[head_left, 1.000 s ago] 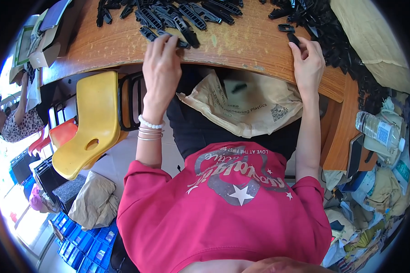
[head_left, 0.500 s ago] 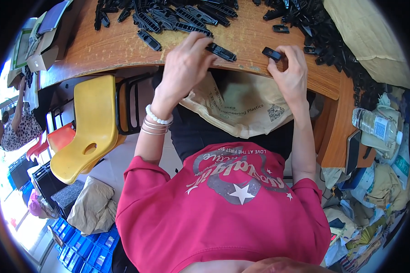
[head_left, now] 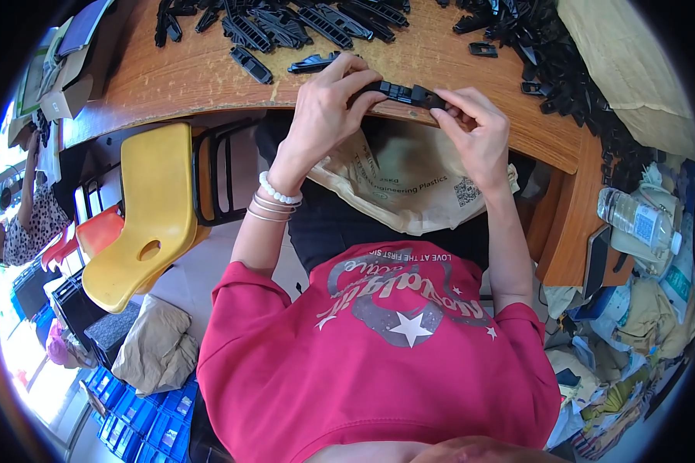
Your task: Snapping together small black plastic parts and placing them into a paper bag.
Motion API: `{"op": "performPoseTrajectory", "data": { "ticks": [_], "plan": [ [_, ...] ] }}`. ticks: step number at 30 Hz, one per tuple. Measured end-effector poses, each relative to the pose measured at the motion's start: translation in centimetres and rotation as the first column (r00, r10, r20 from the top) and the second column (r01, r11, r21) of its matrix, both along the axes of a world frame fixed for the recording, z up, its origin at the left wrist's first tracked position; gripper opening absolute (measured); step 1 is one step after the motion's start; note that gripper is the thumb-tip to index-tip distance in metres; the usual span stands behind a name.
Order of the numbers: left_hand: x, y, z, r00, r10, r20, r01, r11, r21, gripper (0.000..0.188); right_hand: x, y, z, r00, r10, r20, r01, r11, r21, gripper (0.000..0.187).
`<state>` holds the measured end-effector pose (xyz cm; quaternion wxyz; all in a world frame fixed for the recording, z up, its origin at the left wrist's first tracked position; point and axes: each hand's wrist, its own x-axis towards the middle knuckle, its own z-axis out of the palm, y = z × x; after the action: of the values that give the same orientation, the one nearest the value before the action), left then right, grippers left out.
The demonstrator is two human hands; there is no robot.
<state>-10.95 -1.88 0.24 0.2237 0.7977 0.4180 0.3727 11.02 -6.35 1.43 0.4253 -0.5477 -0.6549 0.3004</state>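
Observation:
Over the front edge of the wooden table (head_left: pixel 201 85), my left hand (head_left: pixel 324 108) pinches a long, narrow black plastic part (head_left: pixel 392 91). My right hand (head_left: pixel 479 135) grips a small black plastic piece (head_left: pixel 425 96) between thumb and fingers. The two pieces meet end to end; whether one sits inside the other I cannot tell. Just beyond my left hand lies another long black part (head_left: pixel 310 64), and a loose one (head_left: pixel 251 65) rests farther left. Behind them is a pile of long black parts (head_left: pixel 266 27).
Small black pieces (head_left: pixel 552 69) are heaped at the right. An open paper sack (head_left: pixel 417 174) hangs below the table edge at my lap. To the left stands a yellow chair (head_left: pixel 158 189). A plastic bottle (head_left: pixel 637 216) lies at the right, near a phone (head_left: pixel 597 258). Another person (head_left: pixel 31 212) is far left.
My right hand has moved left with the small piece, bringing it against the end of the long part. My left hand has shifted slightly right, with the long part still in its fingers.

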Motion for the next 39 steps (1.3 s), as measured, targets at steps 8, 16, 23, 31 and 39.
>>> {"op": "performPoseTrajectory", "data": {
  "ticks": [8, 16, 23, 31, 39],
  "plan": [
    [0.1, 0.4, 0.2, 0.997, -0.058, 0.05, 0.058, 0.998, 0.004, 0.019, -0.2, 0.5, -0.3, 0.999, 0.044, -0.017, -0.043, 0.998, 0.04, 0.024],
    [0.2, 0.3, -0.1, 0.995, -0.094, 0.037, 0.094, 0.996, 0.011, 0.022, -1.3, 1.3, -0.9, 0.996, 0.071, -0.046, -0.068, 0.995, 0.07, 0.022],
    [-1.9, 0.3, 0.0, 0.941, 0.337, -0.001, -0.333, 0.93, 0.155, 0.02, 3.7, 3.1, -0.1, 0.981, -0.115, 0.157, 0.078, 0.971, 0.226, 0.018],
    [0.8, -1.0, -1.3, 0.981, 0.189, -0.049, -0.15, 0.89, 0.43, 0.022, 3.3, 5.5, -1.7, 0.943, -0.23, 0.242, 0.114, 0.903, 0.414, 0.013],
    [-0.5, -0.5, 0.1, 0.966, 0.246, 0.076, -0.255, 0.956, 0.146, 0.02, 1.3, 3.2, -1.4, 0.975, -0.159, 0.156, 0.097, 0.933, 0.345, 0.023]
  ]
}}
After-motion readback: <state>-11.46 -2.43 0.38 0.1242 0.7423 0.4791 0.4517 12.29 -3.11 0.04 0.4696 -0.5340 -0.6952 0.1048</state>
